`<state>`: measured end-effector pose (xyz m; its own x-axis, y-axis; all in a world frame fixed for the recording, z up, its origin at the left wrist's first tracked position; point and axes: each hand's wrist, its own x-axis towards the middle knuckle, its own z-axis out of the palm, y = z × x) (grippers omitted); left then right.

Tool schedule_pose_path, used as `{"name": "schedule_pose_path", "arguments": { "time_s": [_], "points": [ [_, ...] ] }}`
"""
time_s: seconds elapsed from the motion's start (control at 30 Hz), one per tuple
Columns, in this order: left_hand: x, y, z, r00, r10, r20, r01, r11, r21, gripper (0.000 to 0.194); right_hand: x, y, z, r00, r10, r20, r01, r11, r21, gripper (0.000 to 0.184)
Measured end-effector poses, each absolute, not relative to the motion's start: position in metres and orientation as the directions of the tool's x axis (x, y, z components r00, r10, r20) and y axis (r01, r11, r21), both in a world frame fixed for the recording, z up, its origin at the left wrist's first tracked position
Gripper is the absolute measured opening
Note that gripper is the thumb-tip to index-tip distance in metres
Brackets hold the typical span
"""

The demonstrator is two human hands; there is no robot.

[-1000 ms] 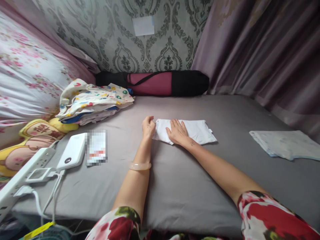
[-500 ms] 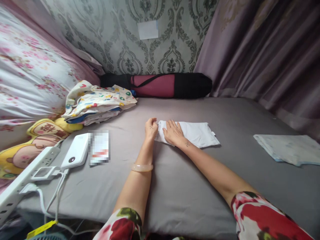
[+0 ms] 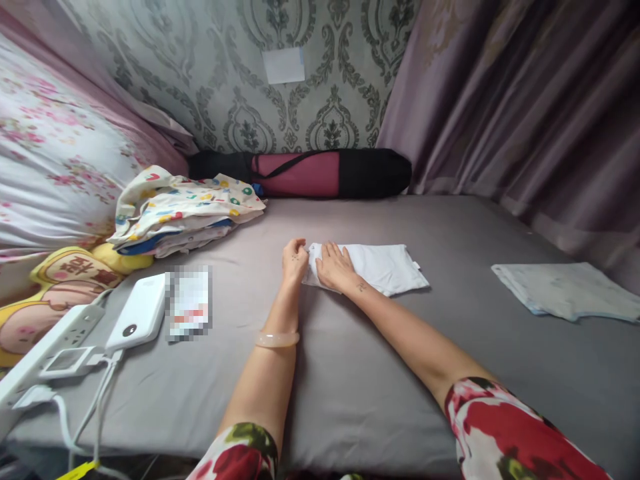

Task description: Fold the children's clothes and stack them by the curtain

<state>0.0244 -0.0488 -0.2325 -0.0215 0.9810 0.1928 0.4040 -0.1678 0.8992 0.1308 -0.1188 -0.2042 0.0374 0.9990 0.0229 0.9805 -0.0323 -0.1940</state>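
Head view: a folded white cloth (image 3: 383, 267) lies flat near the middle of the grey sheet (image 3: 370, 393). The right hand (image 3: 336, 267) rests palm down on its left part, fingers extended. The left hand (image 3: 295, 260), fingers curled, sits at the cloth's left edge, near the right but apart from it; whether it pinches the fabric cannot be told. A pale folded garment (image 3: 565, 290) lies well apart, at right.

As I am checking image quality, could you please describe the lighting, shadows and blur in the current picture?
Head view throughout: floral fabric bright, purple curtain dim, soft shadow beside the left forearm, mosaic pixelation beside the white power bank, folded white cloth without strong blur.
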Motion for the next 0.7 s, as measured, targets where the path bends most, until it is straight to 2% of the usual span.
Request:
{"name": "schedule_pose_path", "arguments": {
  "time_s": [0.17,0.47,0.6,0.7],
  "points": [
    [0.025,-0.051,-0.231,-0.025,0.980,0.199,0.391,-0.173,0.904,0.036,0.117,-0.120,-0.207,-0.024,0.999,0.039,0.972,0.033,-0.234,0.061],
    [0.028,-0.049,-0.233,0.005,0.980,0.198,0.421,-0.182,0.889,0.034,0.116,-0.120,-0.210,-0.033,0.999,0.008,0.945,0.034,-0.326,0.062],
    [0.033,-0.058,-0.227,0.050,0.967,0.249,0.509,-0.239,0.827,0.034,0.131,-0.126,-0.203,0.001,0.998,0.056,0.923,0.020,-0.383,0.059],
    [0.042,-0.069,-0.222,0.120,0.941,0.315,0.595,-0.322,0.736,0.034,0.152,-0.137,-0.199,0.065,0.991,0.116,0.938,-0.020,-0.346,0.058]
  ]
}}
